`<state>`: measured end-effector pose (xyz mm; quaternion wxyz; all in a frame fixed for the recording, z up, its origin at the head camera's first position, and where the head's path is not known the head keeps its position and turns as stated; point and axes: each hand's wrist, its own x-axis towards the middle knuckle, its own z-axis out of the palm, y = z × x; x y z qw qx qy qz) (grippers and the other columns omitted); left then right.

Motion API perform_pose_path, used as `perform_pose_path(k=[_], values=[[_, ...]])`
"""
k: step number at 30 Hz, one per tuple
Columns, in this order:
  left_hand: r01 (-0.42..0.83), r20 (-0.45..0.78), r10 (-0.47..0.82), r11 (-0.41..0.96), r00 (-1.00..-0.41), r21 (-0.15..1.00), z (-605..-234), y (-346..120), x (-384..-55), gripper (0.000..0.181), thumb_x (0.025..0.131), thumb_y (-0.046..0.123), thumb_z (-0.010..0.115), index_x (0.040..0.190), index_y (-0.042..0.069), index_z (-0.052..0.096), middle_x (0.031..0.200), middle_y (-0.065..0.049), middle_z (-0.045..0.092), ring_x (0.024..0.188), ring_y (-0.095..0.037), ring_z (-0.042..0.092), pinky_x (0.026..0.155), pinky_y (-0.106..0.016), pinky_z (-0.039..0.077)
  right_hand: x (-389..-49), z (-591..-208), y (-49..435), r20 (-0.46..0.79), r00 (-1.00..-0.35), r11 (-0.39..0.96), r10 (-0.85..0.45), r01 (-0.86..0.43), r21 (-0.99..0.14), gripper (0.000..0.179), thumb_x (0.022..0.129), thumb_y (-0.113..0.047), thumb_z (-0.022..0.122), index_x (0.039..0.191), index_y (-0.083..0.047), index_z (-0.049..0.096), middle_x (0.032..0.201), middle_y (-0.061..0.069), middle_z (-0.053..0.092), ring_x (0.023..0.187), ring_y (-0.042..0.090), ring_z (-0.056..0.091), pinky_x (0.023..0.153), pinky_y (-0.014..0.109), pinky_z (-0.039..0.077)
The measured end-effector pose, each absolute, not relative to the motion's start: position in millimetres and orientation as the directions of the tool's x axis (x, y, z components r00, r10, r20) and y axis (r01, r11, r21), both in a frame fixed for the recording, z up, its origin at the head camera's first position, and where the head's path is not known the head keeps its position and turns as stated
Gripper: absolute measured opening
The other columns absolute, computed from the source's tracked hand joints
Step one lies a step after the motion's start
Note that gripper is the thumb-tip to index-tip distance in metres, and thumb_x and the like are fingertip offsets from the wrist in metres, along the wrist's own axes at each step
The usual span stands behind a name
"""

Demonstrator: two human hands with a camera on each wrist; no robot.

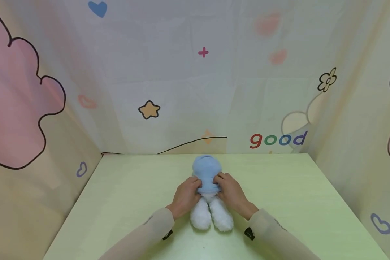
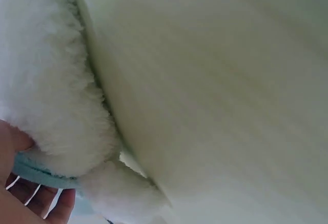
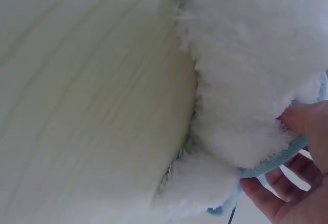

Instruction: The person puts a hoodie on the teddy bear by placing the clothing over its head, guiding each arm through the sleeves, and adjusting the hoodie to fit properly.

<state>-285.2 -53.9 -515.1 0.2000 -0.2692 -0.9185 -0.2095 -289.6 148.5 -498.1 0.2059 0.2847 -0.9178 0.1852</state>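
Note:
A white plush toy point(image 1: 200, 216) lies on the table with its two fluffy legs pointing toward me. Light blue cloth point(image 1: 207, 171) covers its upper part, and its head is hidden in the head view. On the left side my left hand point(image 1: 186, 196) pinches the cloth's lower edge, thumb against the white fur. My right hand point(image 1: 233, 195) holds the same edge on the opposite side. Close up in the left wrist view, the blue hem point(image 2: 43, 175) runs between thumb and fingers. The right wrist view shows the hem point(image 3: 279, 158) likewise gripped beside the fluffy body point(image 3: 246, 80).
The pale green table point(image 1: 133, 187) extends on both sides of the toy. Behind it hangs a printed curtain point(image 1: 182, 72), and similar cloth panels stand along the left and right edges. Black straps point(image 1: 249, 233) show under the sleeves.

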Motion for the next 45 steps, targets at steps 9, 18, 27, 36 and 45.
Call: perform_pose_path(k=[9,18,27,36,45], values=[[0.565,0.472,0.424,0.799,-0.773,0.207,-512.8,-45.9,-287.2,0.039,0.074,-0.003,0.067,0.066,0.019,0.037,0.060,0.009,0.035,0.057,-0.008,0.029,0.053,-0.020,0.025,-293.8,-498.9,146.9,0.457,-0.765,0.756,-0.454,-0.602,-0.258,0.046,0.067,0.017,0.058,0.068,-0.018,0.027,0.067,-0.008,0.023,0.063,0.011,0.025,0.060,0.024,0.024],[0.543,0.412,0.435,0.818,-0.800,0.191,-508.5,-45.6,-290.8,0.036,0.072,-0.002,0.063,0.069,0.018,0.033,0.059,0.008,0.025,0.054,-0.008,0.022,0.049,-0.022,0.018,-296.9,-495.0,146.1,0.436,-0.764,0.716,-0.476,-0.624,-0.312,0.052,0.060,0.018,0.054,0.071,-0.020,0.019,0.068,-0.010,0.010,0.058,0.007,0.018,0.059,0.023,0.017],[0.546,0.354,0.430,0.755,-0.830,0.363,-501.7,-55.2,-294.1,0.034,0.083,0.002,0.071,0.113,0.012,0.060,0.114,-0.002,0.056,0.102,-0.018,0.053,0.083,-0.032,0.052,-293.3,-492.5,150.5,0.394,-0.845,0.790,-0.363,-0.503,-0.351,0.037,0.068,-0.007,0.087,0.090,-0.013,0.058,0.088,-0.002,0.055,0.078,0.013,0.053,0.069,0.031,0.048],[0.587,0.413,0.474,0.783,-0.777,0.207,-512.1,-49.7,-295.2,0.028,0.078,-0.006,0.066,0.083,0.018,0.052,0.084,0.006,0.055,0.075,-0.010,0.051,0.065,-0.024,0.044,-295.4,-498.7,145.5,0.427,-0.771,0.757,-0.473,-0.603,-0.252,0.048,0.065,0.016,0.061,0.069,-0.019,0.029,0.067,-0.008,0.025,0.063,0.010,0.028,0.058,0.023,0.023],[0.565,0.418,0.451,0.799,-0.788,0.204,-511.9,-48.2,-293.9,0.034,0.073,-0.008,0.061,0.070,0.019,0.040,0.067,0.007,0.046,0.061,-0.009,0.037,0.054,-0.022,0.031,-300.0,-499.0,141.6,0.419,-0.750,0.683,-0.512,-0.651,-0.331,0.046,0.061,0.017,0.055,0.068,-0.017,0.026,0.066,-0.009,0.017,0.059,0.009,0.025,0.059,0.022,0.022]])
